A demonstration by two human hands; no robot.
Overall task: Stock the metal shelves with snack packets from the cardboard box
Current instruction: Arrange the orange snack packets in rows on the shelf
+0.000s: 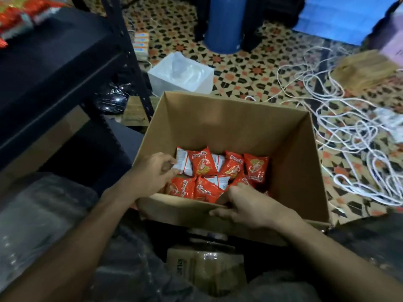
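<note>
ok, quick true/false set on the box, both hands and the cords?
1. The open brown cardboard box is full to the rim. False: orange-red snack packets cover only its bottom.
2. The left hand has its grip on a white-backed packet inside the box. True.
3. The right hand holds the box's near wall. True.
4. The tangled white cords lie in the box. False: they lie on the patterned floor, to its right.

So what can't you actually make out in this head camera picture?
Head view: how many snack packets lie in the cardboard box; the top layer and left hand cover others.
What the right hand grips; its knuckles hide the fingertips.
Packet lettering: blurred.
Shelf stock: cut off top left.
</note>
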